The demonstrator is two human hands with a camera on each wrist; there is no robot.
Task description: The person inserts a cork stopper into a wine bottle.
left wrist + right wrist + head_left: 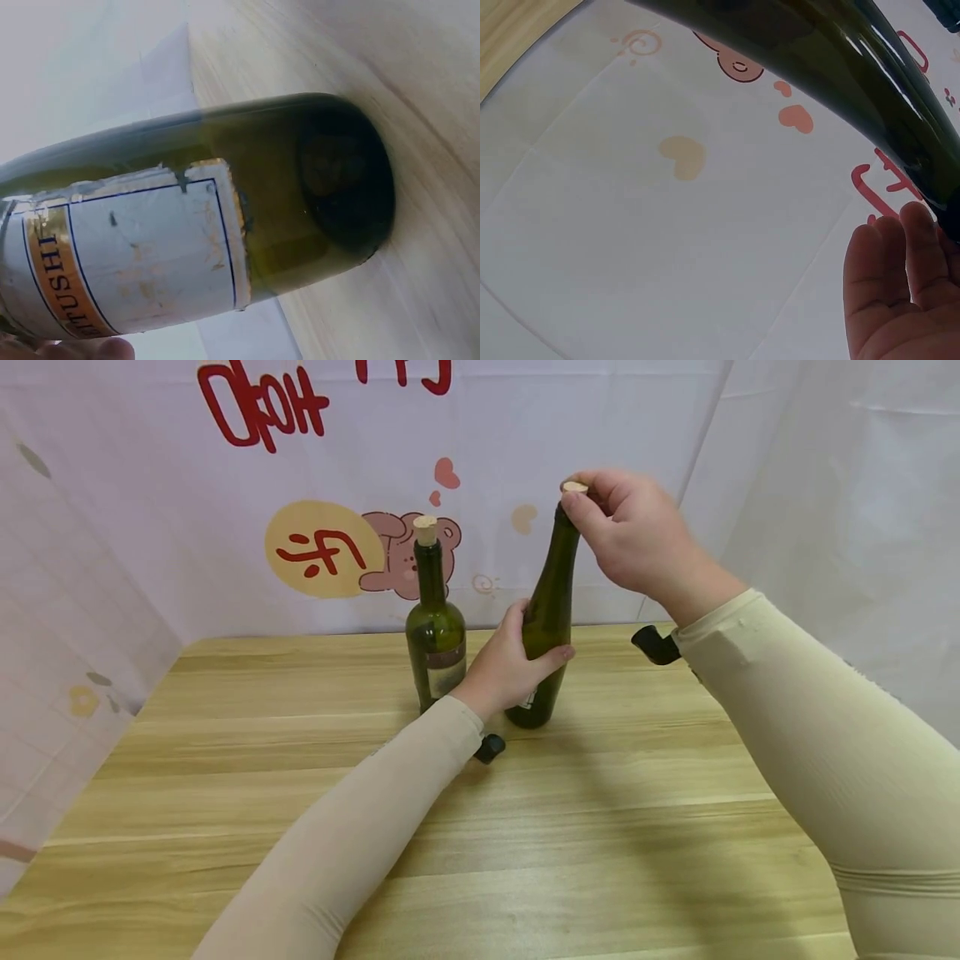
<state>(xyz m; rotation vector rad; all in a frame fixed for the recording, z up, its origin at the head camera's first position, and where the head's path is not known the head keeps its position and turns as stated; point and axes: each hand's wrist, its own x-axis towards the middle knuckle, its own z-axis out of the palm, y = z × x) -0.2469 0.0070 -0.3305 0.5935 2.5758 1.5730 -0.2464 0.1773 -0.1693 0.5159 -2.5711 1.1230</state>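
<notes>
A green glass bottle (552,585) leans slightly to the right in the head view, its base at the wooden table. My left hand (504,670) grips it around the body, thumb and fingers on either side. In the left wrist view, a torn white label (142,255) covers part of the bottle. Between the thumb and fingers of my right hand (637,531), a cork (575,487) is pinched at the bottle's mouth. How deep that cork sits is hidden by the fingers. In the right wrist view, fingers (922,255) show beside the bottle neck.
A second green bottle (435,631) stands upright to the left, with a cork (425,530) protruding from its mouth. The wooden table (600,835) ends against a white printed curtain (517,427) at the back. Black wrist cameras are on both sleeves.
</notes>
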